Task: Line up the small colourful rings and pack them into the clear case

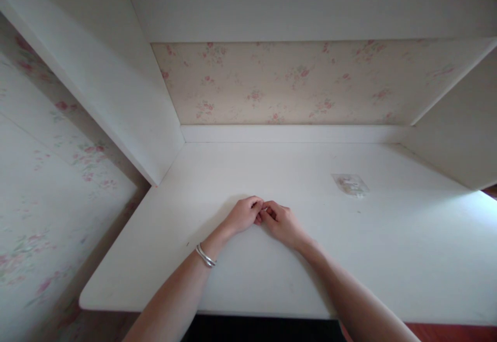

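While reaching over the white bench (pixel 252 280), holds left hand (pixel 245 214) and right hand (pixel 281 221) curled together, touching, at the centre of the frame; cannot tell how tightly closed in grip, nor whether round anything. Has a clear packet (pixel 350 185) on the bench right of centre, apart from both hands

A glossy, clear plastic packet (pixel 351 184) lies on a smooth, satiny table (pixel 264 280), matt wallpaper (pixel 295 85) behind it and a shiny metal bracelet (pixel 205 257) above it.
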A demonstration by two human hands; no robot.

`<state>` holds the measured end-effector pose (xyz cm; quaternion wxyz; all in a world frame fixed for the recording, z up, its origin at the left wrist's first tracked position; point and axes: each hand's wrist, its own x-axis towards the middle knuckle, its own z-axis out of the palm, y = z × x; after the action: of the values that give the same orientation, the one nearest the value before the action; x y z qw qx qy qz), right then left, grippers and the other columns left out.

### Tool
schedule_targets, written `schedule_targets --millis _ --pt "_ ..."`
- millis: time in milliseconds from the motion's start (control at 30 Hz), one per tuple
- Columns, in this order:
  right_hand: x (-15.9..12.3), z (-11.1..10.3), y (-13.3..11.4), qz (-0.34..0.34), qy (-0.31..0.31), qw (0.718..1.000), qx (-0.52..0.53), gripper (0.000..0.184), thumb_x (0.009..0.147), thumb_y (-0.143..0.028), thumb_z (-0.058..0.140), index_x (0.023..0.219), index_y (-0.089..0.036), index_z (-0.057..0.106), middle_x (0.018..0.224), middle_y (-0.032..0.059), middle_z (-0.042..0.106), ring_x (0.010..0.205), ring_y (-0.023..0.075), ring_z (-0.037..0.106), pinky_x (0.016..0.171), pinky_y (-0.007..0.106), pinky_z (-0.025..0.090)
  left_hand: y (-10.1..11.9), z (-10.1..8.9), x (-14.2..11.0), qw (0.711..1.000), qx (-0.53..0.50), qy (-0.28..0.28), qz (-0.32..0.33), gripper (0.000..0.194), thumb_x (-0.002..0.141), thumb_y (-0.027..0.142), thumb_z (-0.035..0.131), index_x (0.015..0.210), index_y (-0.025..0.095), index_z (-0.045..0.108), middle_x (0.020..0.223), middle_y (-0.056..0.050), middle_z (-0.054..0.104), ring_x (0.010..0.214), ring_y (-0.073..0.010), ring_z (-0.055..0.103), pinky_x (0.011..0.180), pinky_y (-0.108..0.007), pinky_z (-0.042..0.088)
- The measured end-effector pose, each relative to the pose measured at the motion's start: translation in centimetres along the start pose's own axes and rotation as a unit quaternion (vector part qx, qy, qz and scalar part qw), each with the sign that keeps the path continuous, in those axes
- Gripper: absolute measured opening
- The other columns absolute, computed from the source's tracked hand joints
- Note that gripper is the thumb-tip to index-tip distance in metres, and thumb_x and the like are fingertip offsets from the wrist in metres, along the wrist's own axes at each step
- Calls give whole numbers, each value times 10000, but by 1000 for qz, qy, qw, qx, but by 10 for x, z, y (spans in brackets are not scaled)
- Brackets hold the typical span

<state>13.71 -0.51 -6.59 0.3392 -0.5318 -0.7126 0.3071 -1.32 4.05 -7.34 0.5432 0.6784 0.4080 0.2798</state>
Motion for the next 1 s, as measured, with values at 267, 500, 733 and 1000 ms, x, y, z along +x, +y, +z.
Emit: schedule_targets --millis 267,500,733,1000 --pt "0 -1 0 -3 -1 1000 1 173 866 -212 454 954 -204 602 746 -10 660 644 112 577 616 229 410 2 0 0 1000 -1 1 3 398 872 512 405 795 154 562 642 -7 569 549 -127 574 514 -247 499" --pt "0 -1 -1 -1 -3 1000 -11 169 866 -226 457 944 -200 605 748 0 659 650 119 580 628 235 420 1 0 -1 1000 4 -2 2 389 878 502 401 786 157 558 652 -7 571 552 -126 576 515 -241 497" --pt "0 -2 -2 -8 -3 1000 -5 180 867 -218 440 947 -197 600 765 10 668 683 129 594 645 241 422 -1 0 0 1000 3 -1 4 378 878 489 401 802 158 567 641 -7 573 548 -132 575 512 -250 495" --pt "0 -2 -2 -4 -6 1000 -15 179 865 -221 441 941 -199 602 770 2 668 675 120 591 643 235 419 0 0 0 1000 4 -1 3 364 877 482 405 798 163 562 654 -7 576 554 -132 578 515 -245 493"
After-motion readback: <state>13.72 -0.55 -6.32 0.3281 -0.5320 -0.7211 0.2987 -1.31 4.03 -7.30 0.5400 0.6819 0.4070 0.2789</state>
